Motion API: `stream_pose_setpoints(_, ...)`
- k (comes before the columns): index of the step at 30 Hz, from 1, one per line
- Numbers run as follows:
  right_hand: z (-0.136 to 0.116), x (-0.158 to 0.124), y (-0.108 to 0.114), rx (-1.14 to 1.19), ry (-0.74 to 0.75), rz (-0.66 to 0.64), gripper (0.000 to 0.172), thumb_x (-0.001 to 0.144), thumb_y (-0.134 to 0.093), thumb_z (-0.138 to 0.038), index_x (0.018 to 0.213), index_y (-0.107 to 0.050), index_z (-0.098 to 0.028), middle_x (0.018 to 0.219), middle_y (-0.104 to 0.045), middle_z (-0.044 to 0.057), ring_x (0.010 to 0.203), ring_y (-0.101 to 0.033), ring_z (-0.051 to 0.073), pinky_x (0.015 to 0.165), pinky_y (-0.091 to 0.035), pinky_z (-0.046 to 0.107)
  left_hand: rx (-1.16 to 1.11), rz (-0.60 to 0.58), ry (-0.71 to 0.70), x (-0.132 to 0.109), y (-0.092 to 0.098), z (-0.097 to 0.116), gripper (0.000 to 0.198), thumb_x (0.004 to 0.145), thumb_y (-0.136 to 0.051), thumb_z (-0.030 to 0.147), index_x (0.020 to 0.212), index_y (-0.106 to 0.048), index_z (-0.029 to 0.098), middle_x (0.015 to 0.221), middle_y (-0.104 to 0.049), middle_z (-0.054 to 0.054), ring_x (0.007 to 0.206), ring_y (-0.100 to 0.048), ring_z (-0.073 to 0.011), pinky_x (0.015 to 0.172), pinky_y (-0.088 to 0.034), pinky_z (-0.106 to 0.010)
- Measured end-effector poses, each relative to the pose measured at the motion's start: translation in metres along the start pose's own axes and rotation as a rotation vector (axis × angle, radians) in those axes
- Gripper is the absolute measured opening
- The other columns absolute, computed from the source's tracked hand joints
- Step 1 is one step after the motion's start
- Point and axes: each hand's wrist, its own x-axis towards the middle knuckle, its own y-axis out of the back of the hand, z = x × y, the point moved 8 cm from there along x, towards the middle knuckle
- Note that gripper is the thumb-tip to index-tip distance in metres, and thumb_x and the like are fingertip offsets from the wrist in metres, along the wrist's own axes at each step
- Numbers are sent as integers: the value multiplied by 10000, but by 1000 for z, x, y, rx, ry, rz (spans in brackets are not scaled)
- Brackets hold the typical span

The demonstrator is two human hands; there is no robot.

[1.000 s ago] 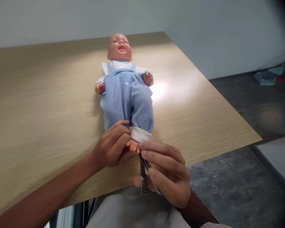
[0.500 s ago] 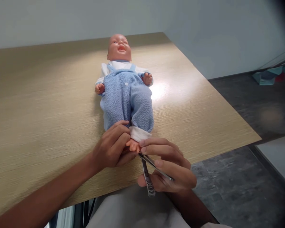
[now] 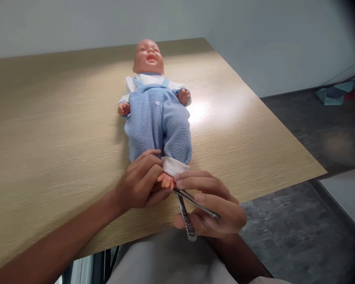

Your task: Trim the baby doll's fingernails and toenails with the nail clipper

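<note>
A baby doll (image 3: pixel 156 114) in a blue fleece romper lies on its back on the wooden table (image 3: pixel 47 130), head away from me. My left hand (image 3: pixel 140 181) is closed around the doll's bare foot (image 3: pixel 166 180) below a white cuff. My right hand (image 3: pixel 210 205) grips a metal nail clipper (image 3: pixel 187 209) with its lever spread apart from the body. The clipper's jaws sit right at the doll's toes.
The table's near edge runs just in front of my lap, and its right corner (image 3: pixel 324 171) juts over a dark grey floor. A pale wall stands behind the table. Coloured items (image 3: pixel 340 92) lie on the floor at the far right.
The clipper's lever has swung out from the body, and my right hand has turned and dropped slightly. My left hand stays on the foot.
</note>
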Motion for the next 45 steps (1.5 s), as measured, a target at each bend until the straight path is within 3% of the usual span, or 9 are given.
stream_pose_setpoints(4, 0, 3, -1, -11, 18, -12, 252, 921, -695, -340, 1022, -571, -146, 915, -733, 106, 878, -746, 213, 697, -669, 348, 0, 0, 6, -1, 0, -1, 131, 959, -517, 264, 856, -518, 182, 771, -555, -33, 766, -583, -173, 948, -608, -487)
stream_pose_setpoints(9, -3, 5, -2, -50, -12, -45, 203, 947, -664, -345, 910, -544, -186, 926, -711, 83, 875, -740, 204, 688, -668, 343, -7, -7, 1, -1, 0, -1, 109, 958, -522, 256, 882, -512, 177, 777, -547, -36, 771, -573, -176, 951, -603, -493)
stream_pose_setpoints(15, -3, 6, -5, -39, -82, -82, 196, 972, -630, -302, 860, -527, -180, 972, -691, 80, 947, -734, 210, 759, -673, 359, -13, -4, -9, 0, 0, 0, 125, 956, -526, 251, 864, -502, 170, 752, -512, -26, 748, -540, -174, 944, -600, -504)
stream_pose_setpoints(19, -4, 5, -2, -23, -5, -15, 199, 940, -676, -312, 894, -534, -181, 977, -687, 84, 896, -733, 203, 708, -668, 340, -10, -4, -3, 0, 0, 0, 120, 961, -521, 262, 876, -498, 179, 764, -515, -23, 757, -544, -172, 944, -602, -494)
stream_pose_setpoints(25, -2, 6, -4, 1, -74, -104, 171, 947, -669, -295, 905, -553, -176, 1048, -660, 82, 990, -709, 211, 788, -658, 382, -7, -9, -1, -3, -2, -1, 128, 957, -529, 261, 867, -494, 176, 783, -519, -30, 772, -545, -174, 954, -597, -501)
stream_pose_setpoints(31, -5, 5, -10, -13, -91, -100, 148, 869, -747, -177, 923, -610, -169, 1016, -627, 57, 970, -692, 199, 781, -654, 358, -9, -17, -7, -2, -2, -1, 173, 979, -486, 261, 830, -490, 174, 783, -511, -33, 764, -540, -168, 950, -599, -509)
stream_pose_setpoints(35, -6, 5, -13, -11, -80, -119, 169, 876, -751, -217, 989, -636, -166, 1019, -597, 58, 983, -674, 198, 817, -651, 364, -4, -14, 0, -1, -2, -2, 194, 990, -473, 260, 812, -481, 184, 785, -509, -28, 754, -535, -159, 951, -603, -500)
stream_pose_setpoints(41, -8, 2, -18, -53, -58, -201, 205, 917, -632, -124, 1109, -665, -186, 1085, -556, 59, 1067, -632, 182, 912, -613, 366, -3, -24, -21, -2, -3, 0, 164, 977, -492, 218, 821, -488, 167, 793, -519, -43, 781, -546, -173, 959, -596, -503)
stream_pose_setpoints(45, -7, 3, -20, -99, -51, -199, 176, 962, -607, -175, 1118, -683, -208, 1042, -555, 46, 1055, -612, 164, 889, -586, 321, -1, -27, -8, -1, -3, -1, 182, 984, -440, 194, 807, -478, 175, 782, -516, -41, 765, -547, -169, 971, -594, -487)
